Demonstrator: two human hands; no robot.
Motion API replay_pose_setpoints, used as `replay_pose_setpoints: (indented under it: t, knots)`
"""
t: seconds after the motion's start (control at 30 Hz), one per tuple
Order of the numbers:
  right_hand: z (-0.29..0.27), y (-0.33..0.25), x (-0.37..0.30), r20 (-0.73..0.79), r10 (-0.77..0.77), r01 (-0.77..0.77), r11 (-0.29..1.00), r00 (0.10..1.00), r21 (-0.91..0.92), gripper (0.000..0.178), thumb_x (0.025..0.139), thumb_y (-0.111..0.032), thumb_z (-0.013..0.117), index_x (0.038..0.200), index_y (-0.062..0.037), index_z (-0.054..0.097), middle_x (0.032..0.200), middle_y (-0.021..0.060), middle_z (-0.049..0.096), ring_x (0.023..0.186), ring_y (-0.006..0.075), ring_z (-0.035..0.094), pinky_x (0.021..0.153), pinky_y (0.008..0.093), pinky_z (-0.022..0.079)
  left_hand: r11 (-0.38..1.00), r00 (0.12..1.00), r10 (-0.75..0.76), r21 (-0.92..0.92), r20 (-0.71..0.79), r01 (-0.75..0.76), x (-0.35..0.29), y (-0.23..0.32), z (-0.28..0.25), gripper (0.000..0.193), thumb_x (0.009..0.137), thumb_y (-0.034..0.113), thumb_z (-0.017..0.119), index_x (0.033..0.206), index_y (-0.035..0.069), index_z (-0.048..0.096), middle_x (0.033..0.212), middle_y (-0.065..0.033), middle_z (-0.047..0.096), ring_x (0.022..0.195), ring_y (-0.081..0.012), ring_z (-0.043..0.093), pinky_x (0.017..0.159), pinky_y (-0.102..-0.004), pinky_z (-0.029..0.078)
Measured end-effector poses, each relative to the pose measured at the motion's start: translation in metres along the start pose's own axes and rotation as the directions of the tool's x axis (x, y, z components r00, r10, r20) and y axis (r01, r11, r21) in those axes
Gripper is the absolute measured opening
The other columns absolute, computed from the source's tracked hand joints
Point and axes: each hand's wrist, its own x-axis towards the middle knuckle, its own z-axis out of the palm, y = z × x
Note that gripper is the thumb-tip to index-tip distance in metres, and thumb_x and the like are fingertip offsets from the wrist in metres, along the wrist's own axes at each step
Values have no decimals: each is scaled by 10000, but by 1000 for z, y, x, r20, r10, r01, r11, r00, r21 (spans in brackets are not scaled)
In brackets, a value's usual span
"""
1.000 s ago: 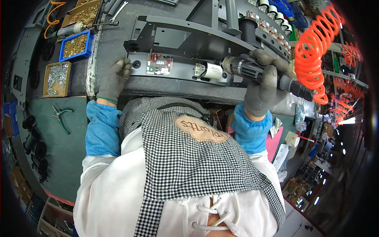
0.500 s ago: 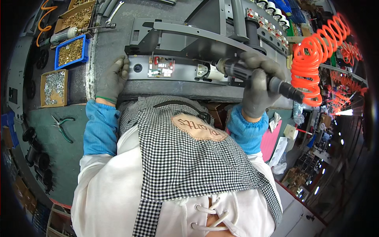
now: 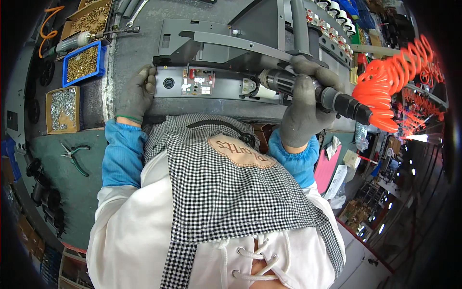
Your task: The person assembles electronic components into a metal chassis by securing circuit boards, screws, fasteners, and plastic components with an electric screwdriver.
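Note:
My right hand (image 3: 308, 98), in a grey glove, is wrapped round a black air screwdriver (image 3: 284, 82). Its front end points left, over a white roller (image 3: 264, 92) with a metal bracket; the tip of the tool is hard to make out. A grey metal frame (image 3: 221, 86) lies crosswise in front of me. On its near face sits a small square clear plate (image 3: 198, 82) with red and white parts. At the frame's left end, my gloved left hand (image 3: 137, 91) has its fingers curled against the edge.
Red coiled hose (image 3: 378, 94) runs from the tool to the right. Blue (image 3: 84, 65) and cardboard (image 3: 63, 110) boxes of small hardware stand left, near pliers (image 3: 74, 158) and another power tool (image 3: 79, 42). A spanner (image 3: 137, 13) lies behind. White rollers (image 3: 339, 17) line the back right.
My right hand and the screwdriver have shifted a little left, and the hose has swung lower. The frame's upper beam has tilted slightly toward me. My left hand stays at the frame's end.

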Motion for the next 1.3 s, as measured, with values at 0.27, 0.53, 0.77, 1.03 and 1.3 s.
replay_pose_setpoints:
  t: [0.27, 0.53, 0.77, 1.03, 1.3]
  knots:
    - [-2, 9, 13, 89, 78, -73, 996, 993, -54, 197, 810, 24, 696, 1002, 27, 650, 953, 146, 724, 860, 183, 686, 821, 319, 554, 1000, 1000, -5, 8, 11, 5, 13, 3, -2, 278, 1000, 131, 559, 1235, -11, 596, 1037, -65, 660, 741, -69, 597, 570, -140, 497]
    - [-22, -11, 13, -3, 123, -123, 991, 992, -58, 228, 868, 6, 572, 1088, 50, 613, 995, 204, 710, 925, 254, 688, 878, 406, 553, 996, 1000, -15, -91, -26, 13, 4, 4, -4, 313, 999, 97, 527, 1288, -18, 560, 1113, -117, 652, 897, -161, 618, 740, -229, 529]
    - [-79, -86, 55, -254, 68, -22, 984, 965, 177, 283, 989, -341, 520, 1099, -80, 536, 777, -5, 331, 744, 172, 378, 685, 346, 345, 997, 1000, 31, -74, 5, -31, 5, 24, -11, 354, 1024, 76, 477, 1360, -34, 490, 1193, -142, 632, 883, -134, 621, 698, -203, 541]
    - [-92, -76, 65, -113, 189, -178, 979, 976, 100, 354, 994, -303, 509, 1224, -36, 545, 854, 32, 421, 900, 241, 493, 862, 440, 442, 999, 1000, 7, -41, 29, -6, 23, 48, -6, 336, 1045, 211, 526, 1299, -5, 563, 953, -15, 614, 738, -73, 527, 589, -155, 432]
    - [-98, -95, 79, -45, 474, -411, 708, 880, -574, 217, 973, -204, 613, 1072, -11, 619, 933, 59, 627, 875, 142, 571, 835, 299, 443, 998, 997, 5, -71, 79, 1, 30, 51, -15, 347, 984, 15, 495, 1322, -66, 515, 1154, -150, 638, 952, -182, 627, 788, -256, 538]
